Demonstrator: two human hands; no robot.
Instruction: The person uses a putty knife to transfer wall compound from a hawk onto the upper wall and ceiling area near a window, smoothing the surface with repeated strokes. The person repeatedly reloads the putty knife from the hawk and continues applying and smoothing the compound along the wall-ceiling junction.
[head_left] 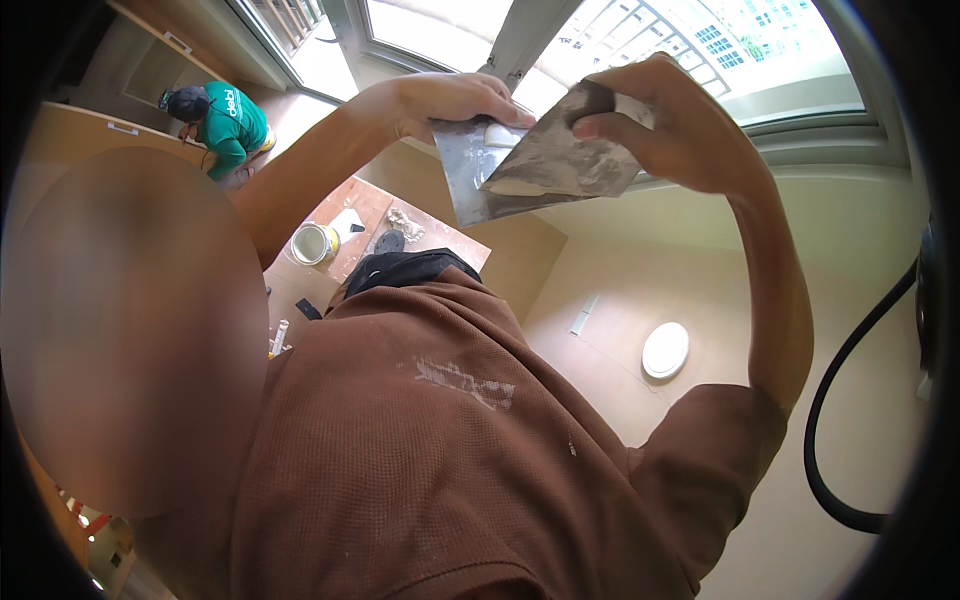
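Both my hands are raised in front of the window, each on a flat metal scraper blade. My left hand (458,104) grips the upper edge of a wide metal plastering blade (462,180), which carries a patch of white putty (499,136). In my right hand (665,125) is a putty-smeared metal scraper (575,150), my thumb pressed on its face. Its pointed corner overlaps the left blade, with white putty along its lower edge. Whether the blades touch cannot be made out. The handles are hidden.
Below lies a stained wooden board platform (465,243) with an open white bucket (312,244) and a crumpled whitish rag (405,224). Another person in a green shirt (236,125) crouches at far left. A window frame (800,140) stands close ahead; a black cable (815,430) loops at right.
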